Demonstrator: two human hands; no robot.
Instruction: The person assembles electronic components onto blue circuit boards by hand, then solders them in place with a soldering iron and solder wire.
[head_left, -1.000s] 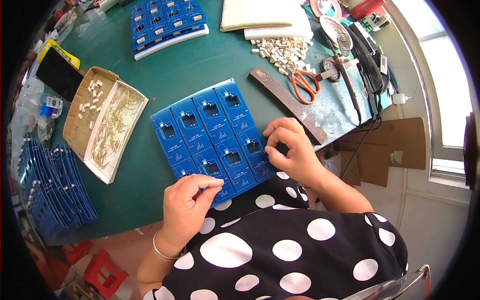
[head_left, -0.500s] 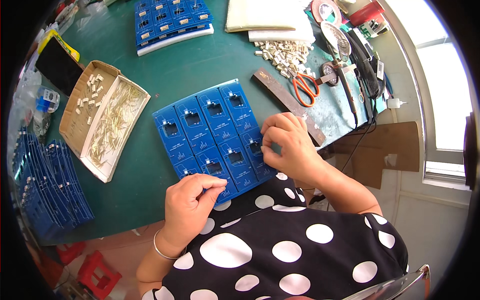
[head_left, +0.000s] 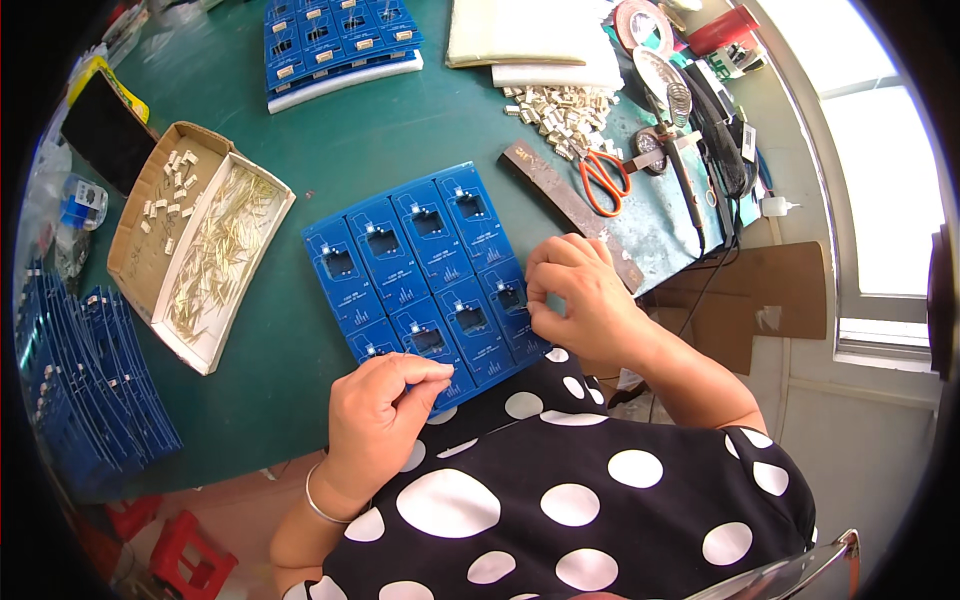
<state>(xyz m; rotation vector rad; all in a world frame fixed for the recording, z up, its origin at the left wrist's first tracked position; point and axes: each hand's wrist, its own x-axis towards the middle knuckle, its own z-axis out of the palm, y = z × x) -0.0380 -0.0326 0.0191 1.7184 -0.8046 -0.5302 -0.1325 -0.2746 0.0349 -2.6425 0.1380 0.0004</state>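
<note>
A blue panel of circuit boards (head_left: pixel 410 270), with a dark square cut-out in each section, lies tilted at the table's near edge, partly over my lap. Over its lower left edge is my left hand (head_left: pixel 385 400), thumb and forefinger pinched together; whatever they hold is too small to make out. At the panel's right edge my right hand (head_left: pixel 580 295) has its fingers curled and closed, their tips hiding anything between them. Left of the panel, a cardboard box (head_left: pixel 285 215) holds many thin metal pins (head_left: pixel 225 250) and several small white connectors (head_left: pixel 170 190).
More blue boards (head_left: pixel 345 40) rest on white foam at the back. A stack of boards (head_left: pixel 100 380) stands at left. White connectors (head_left: pixel 565 115) are heaped behind a metal bar (head_left: pixel 570 215), with orange-handled scissors (head_left: pixel 605 185) and a soldering iron (head_left: pixel 685 185) to the right.
The whole view has shifted slightly, with the table things a little further left. Both hands keep nearly the same closed pose at the panel.
</note>
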